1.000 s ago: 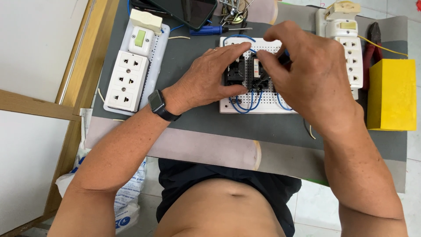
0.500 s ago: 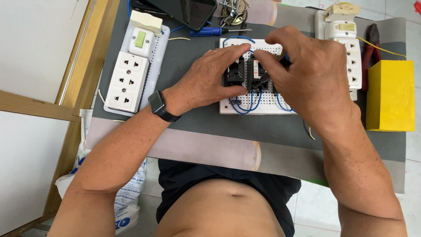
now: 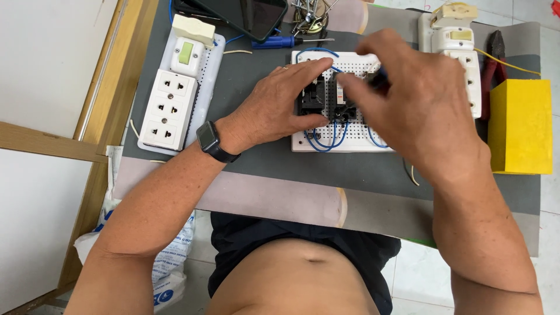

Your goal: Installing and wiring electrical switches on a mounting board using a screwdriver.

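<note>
A white perforated board [image 3: 341, 142] lies on the grey mat, with black breaker-like blocks [image 3: 314, 98] and blue wires [image 3: 326, 143] mounted on it. My left hand [image 3: 274, 108], with a black watch [image 3: 211, 142] on the wrist, rests on the board's left part, fingers against the black blocks. My right hand [image 3: 417, 99] hovers over the board's right half, thumb and fingers pinched around a small dark part near the blocks. What it pinches is mostly hidden.
A white socket strip [image 3: 169, 108] with a switch lies at left. Another white socket strip [image 3: 461, 52] is at back right, next to pliers [image 3: 496, 55] and a yellow box [image 3: 520, 125]. A blue-handled screwdriver [image 3: 280, 42] and a dark tablet [image 3: 251, 14] lie at the back.
My right hand has lifted and shifted slightly right off the board's middle, baring the black blocks. My left hand stays on the board.
</note>
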